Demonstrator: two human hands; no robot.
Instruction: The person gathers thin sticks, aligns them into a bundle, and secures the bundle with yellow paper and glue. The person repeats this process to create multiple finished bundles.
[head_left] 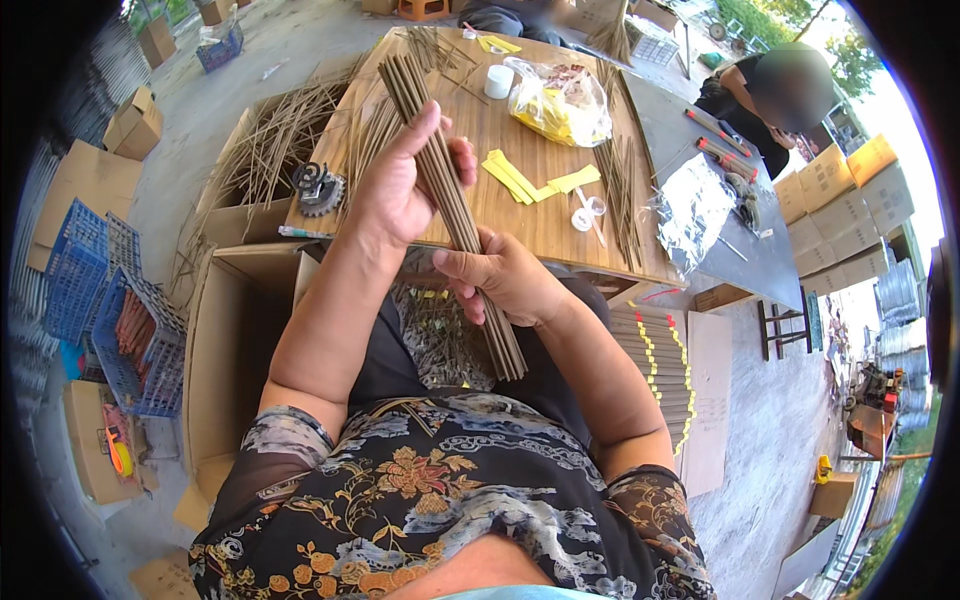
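A bundle of long, thin brown sticks (pixel 457 205) slants across the space in front of me, its upper end leaning left over the table. My left hand (pixel 398 180) supports it higher up, the fingers curled behind and the thumb raised along its side. Lower down, my right hand (pixel 508 280) wraps the same bundle, thumb across the front. The sticks' lower ends hang above my lap. Beyond my hands, yellow paper strips (pixel 518 182) lie on the wooden table (pixel 455 120), near a small roll of clear tape (pixel 582 218).
Loose sticks fill a carton (pixel 262 165) at the left. A plastic bag (pixel 560 105) and white jar (pixel 498 81) stand on the table. Banded stick bundles (pixel 655 365) lie at my right. Blue crates (pixel 135 345) sit far left. Another person (pixel 740 95) works at the dark side table.
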